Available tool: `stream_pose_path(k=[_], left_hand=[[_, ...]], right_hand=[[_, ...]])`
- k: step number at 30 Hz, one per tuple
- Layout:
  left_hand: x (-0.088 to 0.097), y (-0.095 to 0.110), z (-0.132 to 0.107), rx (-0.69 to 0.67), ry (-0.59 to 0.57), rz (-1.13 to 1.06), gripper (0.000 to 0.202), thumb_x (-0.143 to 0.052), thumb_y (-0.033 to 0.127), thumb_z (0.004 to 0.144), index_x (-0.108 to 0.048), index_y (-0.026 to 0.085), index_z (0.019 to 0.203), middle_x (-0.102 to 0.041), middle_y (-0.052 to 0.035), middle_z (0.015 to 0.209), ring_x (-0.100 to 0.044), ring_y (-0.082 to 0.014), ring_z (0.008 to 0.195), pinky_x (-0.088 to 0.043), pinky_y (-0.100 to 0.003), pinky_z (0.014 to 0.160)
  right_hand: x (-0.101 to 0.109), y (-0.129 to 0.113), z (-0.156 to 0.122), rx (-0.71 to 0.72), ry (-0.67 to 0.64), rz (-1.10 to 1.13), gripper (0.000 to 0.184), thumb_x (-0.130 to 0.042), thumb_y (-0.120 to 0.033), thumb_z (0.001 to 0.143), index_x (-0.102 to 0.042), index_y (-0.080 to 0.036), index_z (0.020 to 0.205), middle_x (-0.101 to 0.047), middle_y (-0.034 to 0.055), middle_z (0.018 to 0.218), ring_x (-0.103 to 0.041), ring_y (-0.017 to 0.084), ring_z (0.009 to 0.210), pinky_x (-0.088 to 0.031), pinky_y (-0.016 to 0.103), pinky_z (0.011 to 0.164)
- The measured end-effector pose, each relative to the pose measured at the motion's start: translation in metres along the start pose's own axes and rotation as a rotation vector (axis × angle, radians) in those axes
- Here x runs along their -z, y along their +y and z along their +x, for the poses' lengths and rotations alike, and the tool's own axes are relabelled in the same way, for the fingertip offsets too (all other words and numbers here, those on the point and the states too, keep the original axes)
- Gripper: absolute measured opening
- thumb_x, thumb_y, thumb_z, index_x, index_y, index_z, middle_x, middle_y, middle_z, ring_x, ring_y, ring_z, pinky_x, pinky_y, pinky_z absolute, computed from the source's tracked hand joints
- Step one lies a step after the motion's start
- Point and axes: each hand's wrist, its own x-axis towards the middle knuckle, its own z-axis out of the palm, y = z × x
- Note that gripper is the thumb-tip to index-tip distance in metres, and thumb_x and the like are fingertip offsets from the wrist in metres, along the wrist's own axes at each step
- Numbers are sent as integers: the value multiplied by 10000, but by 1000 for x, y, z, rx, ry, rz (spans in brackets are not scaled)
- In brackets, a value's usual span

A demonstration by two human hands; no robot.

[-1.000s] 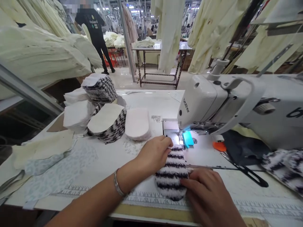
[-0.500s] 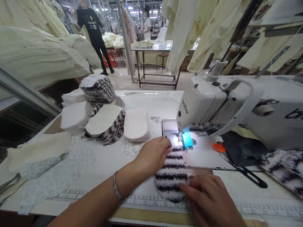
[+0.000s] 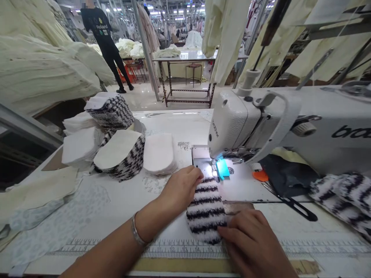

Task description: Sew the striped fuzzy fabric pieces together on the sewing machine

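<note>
At the sewing machine [image 3: 243,123], we guide a fuzzy black-and-white striped piece [image 3: 206,208] lying flat on the white table [image 3: 179,123], its far tip at the lit needle area beside a turquoise guide [image 3: 222,168]. Our left hand [image 3: 181,188] lies curled along the piece's left edge, fingers bent and pressing on its upper corner near the needle; a metal bangle [image 3: 135,233] circles that wrist. Our right hand [image 3: 252,241] lies palm down with fingers together, fingertips pressing the piece's lower right edge; neither hand pinches or lifts it. A printed ruler strip [image 3: 179,250] runs along the table's near edge, just below the piece. To the left stand stacks of cut pieces [image 3: 118,154], some striped, some plain white, with a pale pink stack [image 3: 159,153] just beside them. An orange tool [image 3: 260,175] lies to the right of the needle, and more striped fabric [image 3: 342,195] is heaped at far right. In the background a person in black [image 3: 102,38] stands among hanging cream garments [image 3: 226,34].
</note>
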Motion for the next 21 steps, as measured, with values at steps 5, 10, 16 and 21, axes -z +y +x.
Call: stream_pose_path(k=[5, 10, 16, 21], left_hand=[[-3, -2, 0, -19, 20, 16, 126, -423, 148, 896, -534, 157, 838, -566, -21, 827, -524, -146, 736, -425, -261, 647], [-5, -4, 0, -49, 50, 73, 134, -425, 132, 890, -550, 142, 842, -553, -39, 849, -505, -154, 746, -435, -270, 653], [-7, 7, -6, -304, 98, 217, 167, -415, 119, 901, -581, 132, 912, -559, -69, 917, -474, -186, 846, -435, -320, 741], [-15, 9, -5, -318, -42, 241, 172, -447, 190, 914, -574, 122, 1007, -570, -73, 945, -494, -200, 897, -452, -344, 789]], right_hand=[[-1, -1, 0, 5, -33, 3, 173, -473, -98, 826, -623, -180, 848, -534, 16, 674, -452, 148, 635, -316, 327, 667], [1, -1, 3, 0, -72, -22, 163, -485, -115, 835, -630, -190, 851, -538, 8, 670, -458, 141, 624, -323, 314, 650], [0, 2, 4, 32, -54, -51, 162, -486, -121, 829, -628, -198, 820, -514, 3, 640, -449, 140, 597, -323, 303, 618], [2, 6, 7, 63, -94, -83, 192, -452, -118, 849, -623, -205, 854, -528, 6, 656, -479, 145, 628, -342, 313, 651]])
